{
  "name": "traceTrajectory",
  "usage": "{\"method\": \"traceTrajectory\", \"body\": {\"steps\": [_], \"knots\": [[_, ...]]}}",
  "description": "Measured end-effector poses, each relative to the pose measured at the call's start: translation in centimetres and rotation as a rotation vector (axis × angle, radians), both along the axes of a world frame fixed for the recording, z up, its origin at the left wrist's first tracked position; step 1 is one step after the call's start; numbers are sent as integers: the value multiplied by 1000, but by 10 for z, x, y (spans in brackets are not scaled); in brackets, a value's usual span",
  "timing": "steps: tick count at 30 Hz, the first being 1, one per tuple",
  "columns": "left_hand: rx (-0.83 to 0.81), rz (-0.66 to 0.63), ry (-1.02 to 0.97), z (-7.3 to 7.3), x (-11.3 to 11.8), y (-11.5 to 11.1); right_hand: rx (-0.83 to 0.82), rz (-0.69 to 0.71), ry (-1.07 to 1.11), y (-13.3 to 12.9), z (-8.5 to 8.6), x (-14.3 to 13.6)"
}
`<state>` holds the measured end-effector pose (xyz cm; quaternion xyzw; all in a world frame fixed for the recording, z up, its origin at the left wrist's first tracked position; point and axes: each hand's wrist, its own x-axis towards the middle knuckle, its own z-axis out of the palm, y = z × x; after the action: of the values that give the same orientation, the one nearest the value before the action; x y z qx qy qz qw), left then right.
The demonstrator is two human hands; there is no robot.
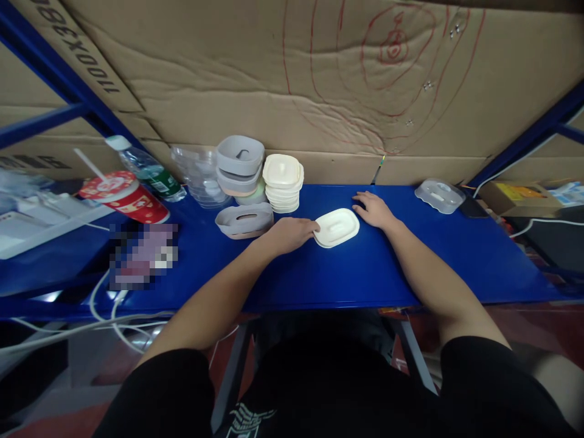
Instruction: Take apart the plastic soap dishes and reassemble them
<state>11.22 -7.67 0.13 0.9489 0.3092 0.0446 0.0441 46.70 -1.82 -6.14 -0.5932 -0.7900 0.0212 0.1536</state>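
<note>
A cream oval lid [337,227] lies near the middle of the blue table [319,280]. My left hand [294,235] pinches the lid's left edge between thumb and fingers. To the right of the lid, my right hand [371,210] rests on the table with its fingers spread, holding nothing. Behind my left hand stands a stack of cream lids [283,182]. Left of that stack are piled grey containers [240,157], and a grey container with a slot [244,220] sits in front of them.
Clear plastic containers [201,179], a green-labelled bottle [152,173] and a red cup [132,198] stand at the left. At the right lie a transparent lid [440,196] and a cardboard box [522,198]. A cardboard wall [219,73] rises behind the table.
</note>
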Motion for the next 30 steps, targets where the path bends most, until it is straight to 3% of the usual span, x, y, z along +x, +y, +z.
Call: {"method": "traceTrajectory", "body": {"steps": [3,9,14,22,30], "knots": [[40,101,13,7,-4,-1,4,-5,11,-1,1,-1],[184,475,35,33,-24,-7,0,-7,9,-3,3,-3],[93,681,134,47,-39,-5,-12,-21,9,-3,3,-3],[85,816,153,59,-53,-3,-10,-20,10,-4,5,-4],[4,823,228,47,-65,14,-7,-12,3,-3,4,-3]]}}
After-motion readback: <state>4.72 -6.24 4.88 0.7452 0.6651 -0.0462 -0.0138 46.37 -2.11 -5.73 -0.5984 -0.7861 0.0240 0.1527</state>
